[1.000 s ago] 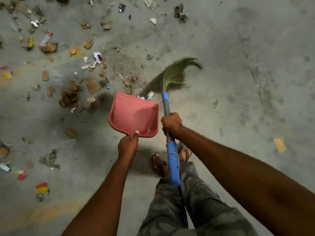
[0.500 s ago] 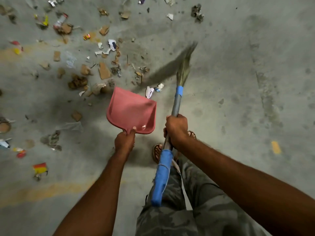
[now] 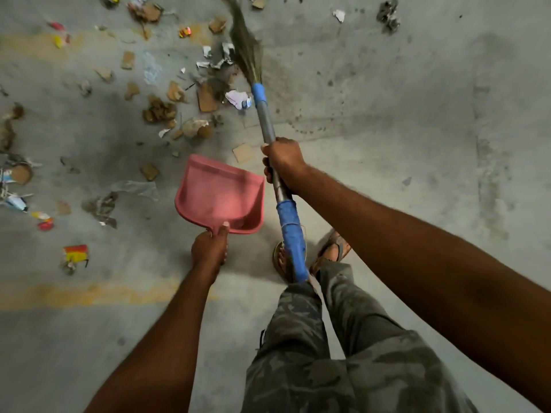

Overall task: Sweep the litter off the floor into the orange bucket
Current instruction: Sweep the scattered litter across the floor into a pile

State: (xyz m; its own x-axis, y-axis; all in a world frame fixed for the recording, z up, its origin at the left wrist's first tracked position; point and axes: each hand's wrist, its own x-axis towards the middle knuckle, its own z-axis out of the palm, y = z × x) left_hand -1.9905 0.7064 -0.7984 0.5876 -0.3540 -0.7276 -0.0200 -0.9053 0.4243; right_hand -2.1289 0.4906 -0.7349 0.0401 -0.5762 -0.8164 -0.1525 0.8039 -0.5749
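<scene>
In the head view, the right hand (image 3: 283, 162) is curled round the grey shaft of the broom (image 3: 266, 120), between its two blue bands. The bristles (image 3: 246, 46) reach well ahead of that hand, at the right edge of the main scatter of litter (image 3: 167, 108). The left hand (image 3: 208, 248) grips the handle of the pink dustpan (image 3: 217, 195), thumb along the top. The pan lies just left of the right hand, mouth towards the litter, and looks empty. Whether its lip touches the floor (image 3: 417, 144) I cannot tell. The orange bucket is not in view.

The step appears to be gathering. Next, the bristles should be drawn back and leftward to the pan, with the left hand pressing its lip flat so scraps ride in.
</scene>
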